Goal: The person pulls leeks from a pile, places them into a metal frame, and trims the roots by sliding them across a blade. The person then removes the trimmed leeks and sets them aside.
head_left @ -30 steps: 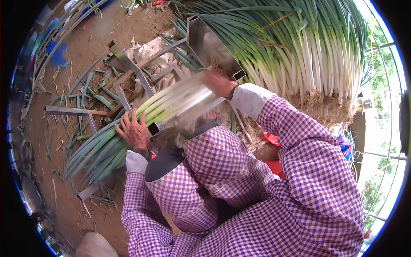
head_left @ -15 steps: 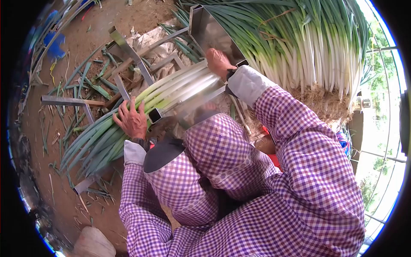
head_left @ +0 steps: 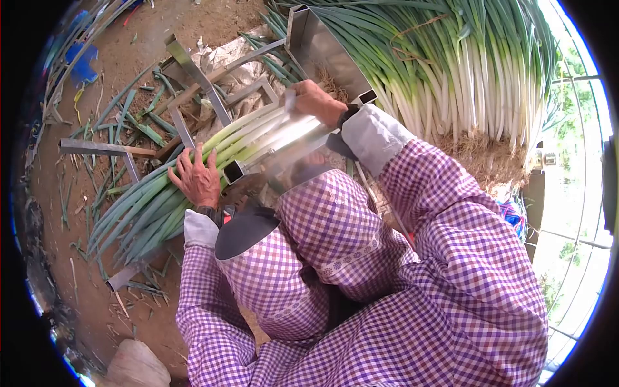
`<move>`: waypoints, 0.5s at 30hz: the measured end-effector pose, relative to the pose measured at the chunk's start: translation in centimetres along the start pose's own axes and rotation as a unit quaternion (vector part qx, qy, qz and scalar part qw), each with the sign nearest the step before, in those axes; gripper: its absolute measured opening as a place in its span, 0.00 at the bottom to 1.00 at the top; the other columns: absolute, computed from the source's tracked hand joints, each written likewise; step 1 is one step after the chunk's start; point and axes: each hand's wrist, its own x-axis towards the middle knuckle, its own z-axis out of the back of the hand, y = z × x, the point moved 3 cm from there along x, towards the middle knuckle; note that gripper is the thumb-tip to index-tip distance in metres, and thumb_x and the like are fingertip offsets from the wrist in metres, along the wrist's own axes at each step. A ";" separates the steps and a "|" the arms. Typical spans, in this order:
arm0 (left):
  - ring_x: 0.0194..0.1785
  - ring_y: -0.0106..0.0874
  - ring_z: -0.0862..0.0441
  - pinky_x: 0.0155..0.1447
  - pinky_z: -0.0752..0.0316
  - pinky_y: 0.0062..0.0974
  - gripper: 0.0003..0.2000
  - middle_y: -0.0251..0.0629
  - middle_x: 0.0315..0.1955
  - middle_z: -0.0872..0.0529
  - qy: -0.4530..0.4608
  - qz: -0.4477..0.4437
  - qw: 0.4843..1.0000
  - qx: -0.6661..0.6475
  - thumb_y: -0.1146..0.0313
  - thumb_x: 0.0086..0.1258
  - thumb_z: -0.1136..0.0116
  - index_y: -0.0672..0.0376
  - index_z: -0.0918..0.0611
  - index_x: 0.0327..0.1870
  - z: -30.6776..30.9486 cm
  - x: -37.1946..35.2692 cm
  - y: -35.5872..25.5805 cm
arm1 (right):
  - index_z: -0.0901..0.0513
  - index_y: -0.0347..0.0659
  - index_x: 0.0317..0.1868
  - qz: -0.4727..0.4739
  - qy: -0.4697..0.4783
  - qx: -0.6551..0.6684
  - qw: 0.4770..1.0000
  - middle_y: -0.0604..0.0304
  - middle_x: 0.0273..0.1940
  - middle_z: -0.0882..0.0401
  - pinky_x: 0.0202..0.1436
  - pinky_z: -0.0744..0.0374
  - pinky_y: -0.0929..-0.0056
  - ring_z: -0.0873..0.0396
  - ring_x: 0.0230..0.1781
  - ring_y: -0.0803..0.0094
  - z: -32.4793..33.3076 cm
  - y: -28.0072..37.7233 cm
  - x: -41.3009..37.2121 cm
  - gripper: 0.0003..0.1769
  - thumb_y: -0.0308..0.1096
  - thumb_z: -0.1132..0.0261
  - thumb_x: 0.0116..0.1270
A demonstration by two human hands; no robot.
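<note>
A bunch of green onions (head_left: 142, 203) lies across a metal frame (head_left: 234, 171), green leaves at the lower left and pale stalks toward the centre. My left hand (head_left: 198, 179) is curled over the bunch, fingers slightly apart, gripping it. At the stalk end, my right hand (head_left: 316, 102) is closed beside a metal guard (head_left: 322, 45). A small pale thing shows at its fingertips, too blurred to make out. Roots show behind this hand, against the guard.
A large pile of green onions (head_left: 474, 84) stands at the upper right, roots downward. Metal bars (head_left: 97, 148) jut out at the left. Leaf scraps litter the soil floor. A pale sack (head_left: 138, 364) is at the lower left, wire mesh (head_left: 574, 238) at the right.
My right hand has moved slightly left and down, away from the guard, and the pale thing now shows at its fingertips. My left hand has barely moved on the bunch.
</note>
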 end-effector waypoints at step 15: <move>0.72 0.36 0.28 0.79 0.48 0.58 0.22 0.34 0.64 0.22 0.020 -0.011 1.000 -0.003 0.43 0.80 0.46 0.42 0.18 0.66 -0.1 -0.4 0.2 | 0.08 0.43 0.43 0.240 -0.019 -0.672 0.700 0.51 0.45 0.10 0.44 0.12 0.59 0.10 0.47 0.59 2.4 -1.9 -4.2 0.09 0.30 0.30 0.62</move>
